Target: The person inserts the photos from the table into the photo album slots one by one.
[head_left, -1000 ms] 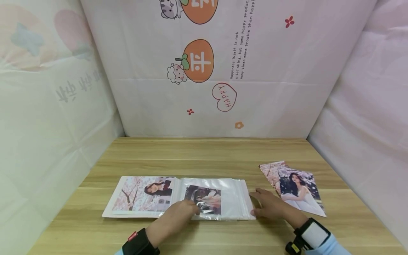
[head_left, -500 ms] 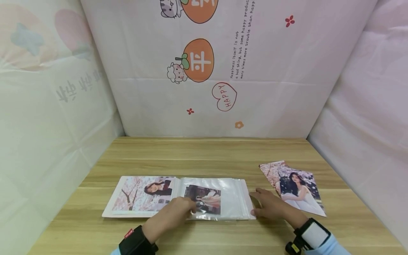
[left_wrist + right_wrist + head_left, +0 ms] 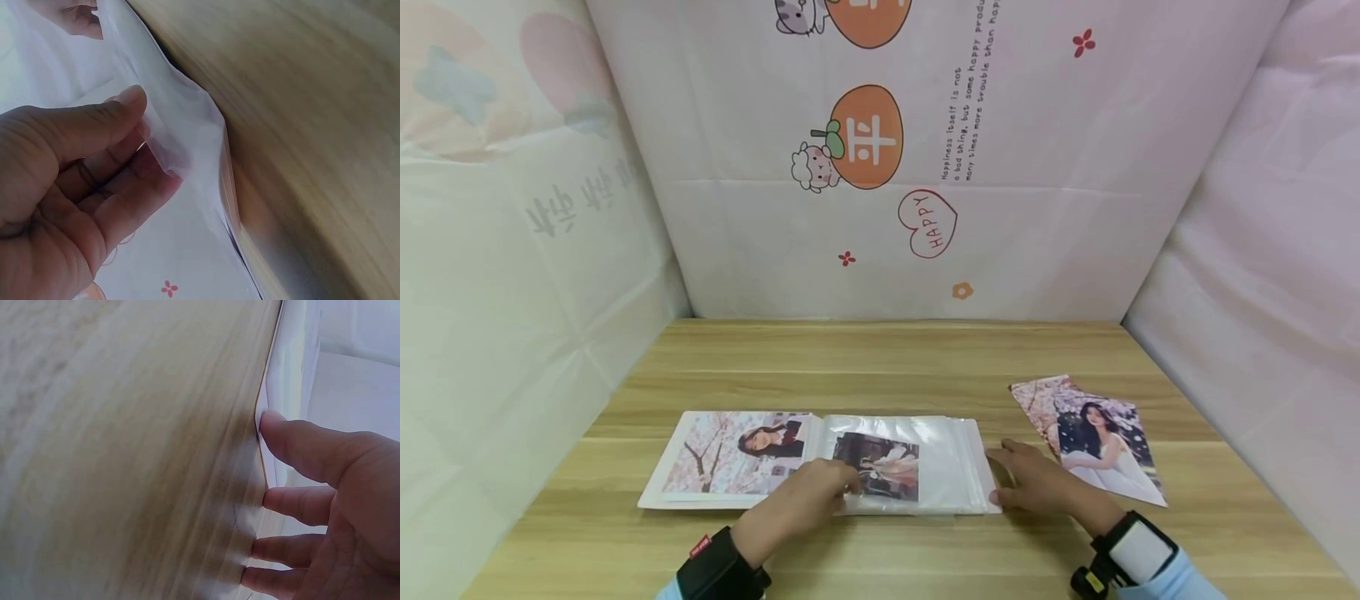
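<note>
An open photo album [image 3: 820,462] lies flat near the table's front edge. Its left page shows a portrait among blossoms, and its right clear sleeve [image 3: 925,467] holds a small photo [image 3: 880,467]. My left hand [image 3: 808,496] pinches the sleeve's thin plastic edge [image 3: 178,134] between thumb [image 3: 94,125] and fingers at the near side. My right hand [image 3: 1037,483] rests with straight fingers against the album's right edge [image 3: 272,409], fingertips [image 3: 275,425] on the pages and the table. Two loose photos [image 3: 1093,437] lie just right of that hand.
The wooden table [image 3: 880,367] is boxed in by printed fabric walls [image 3: 880,167] at the back and on both sides. Black and white wrist bands sit on my two forearms at the bottom of the head view.
My left hand has drawn slightly back and left along the sleeve's near edge, uncovering more of the small photo. The right hand has stayed at the album's right edge.
</note>
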Tool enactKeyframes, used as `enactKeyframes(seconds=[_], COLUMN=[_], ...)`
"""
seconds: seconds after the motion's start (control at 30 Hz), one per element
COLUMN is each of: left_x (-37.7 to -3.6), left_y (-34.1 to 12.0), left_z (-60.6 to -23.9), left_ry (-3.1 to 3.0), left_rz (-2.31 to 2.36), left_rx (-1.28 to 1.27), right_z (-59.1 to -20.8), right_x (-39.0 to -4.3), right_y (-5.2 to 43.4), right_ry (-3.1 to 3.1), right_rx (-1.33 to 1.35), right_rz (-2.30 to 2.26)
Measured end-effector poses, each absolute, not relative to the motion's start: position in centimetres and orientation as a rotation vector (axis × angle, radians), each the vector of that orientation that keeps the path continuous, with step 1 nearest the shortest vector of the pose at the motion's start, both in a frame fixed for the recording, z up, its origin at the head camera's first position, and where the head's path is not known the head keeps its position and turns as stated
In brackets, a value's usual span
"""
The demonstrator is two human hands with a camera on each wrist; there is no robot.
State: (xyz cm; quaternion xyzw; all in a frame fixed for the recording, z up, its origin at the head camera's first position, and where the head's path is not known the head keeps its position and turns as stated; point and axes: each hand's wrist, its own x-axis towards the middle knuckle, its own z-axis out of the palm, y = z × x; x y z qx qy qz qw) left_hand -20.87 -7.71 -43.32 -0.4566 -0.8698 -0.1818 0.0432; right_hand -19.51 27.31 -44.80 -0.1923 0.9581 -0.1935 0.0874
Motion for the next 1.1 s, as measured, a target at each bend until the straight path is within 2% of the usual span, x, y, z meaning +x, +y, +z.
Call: enactKeyframes(seconds=[0.57,1.1], left_x=[-20.7,-19.9], left_y=[-7.9,-9.4], left_z=[-43.6,-43.6], left_ry=[-2.631,-2.437], left_rz=[-0.568,-0.672], left_rx=[-1.362,-1.006], right_z=[-44.6,-44.7], right_x=[-19.5,-19.2], right_y=[27.3,27.4], right_ry=[2.817,2.835], right_rx=[-0.541,-0.558], right_rz=[-0.623,-0.613])
